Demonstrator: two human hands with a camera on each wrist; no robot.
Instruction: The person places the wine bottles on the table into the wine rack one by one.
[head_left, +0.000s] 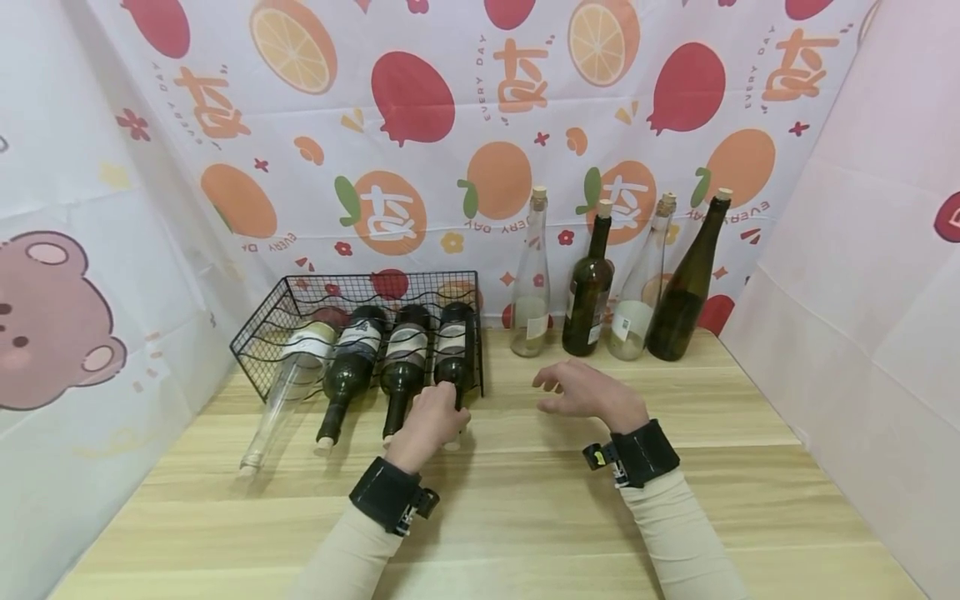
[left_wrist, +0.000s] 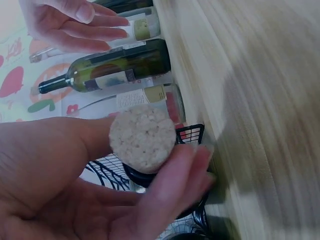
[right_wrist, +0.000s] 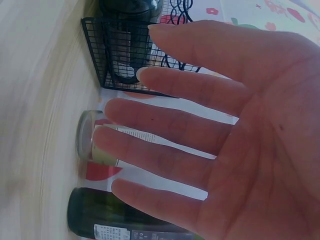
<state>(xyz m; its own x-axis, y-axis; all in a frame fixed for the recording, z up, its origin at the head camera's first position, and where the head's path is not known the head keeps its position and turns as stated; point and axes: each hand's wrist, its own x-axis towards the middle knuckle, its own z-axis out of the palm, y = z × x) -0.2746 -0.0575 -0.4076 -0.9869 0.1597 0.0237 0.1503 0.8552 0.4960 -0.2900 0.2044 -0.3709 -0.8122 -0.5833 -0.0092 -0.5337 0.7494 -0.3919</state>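
In the head view my left hand [head_left: 429, 425] is at the neck of the rightmost dark wine bottle [head_left: 452, 354] lying in the black wire rack [head_left: 480, 333]. Its thumb and curled fingers are around the neck in the left wrist view, where the round end of the cork [left_wrist: 143, 139] faces the camera. The fingers there look slightly blurred. My right hand [head_left: 588, 392] hovers above the table, in front of the standing bottles, holding nothing. The right wrist view shows its fingers [right_wrist: 165, 120] extended and spread.
Left of that bottle, a clear bottle [head_left: 288, 387] and two dark ones [head_left: 352, 367] lie necks forward in the rack. Upright at the back right stand two clear bottles [head_left: 531, 292] and two dark green bottles [head_left: 588, 304], all corked. Behind them hangs a fruit-print cloth [head_left: 465, 167].
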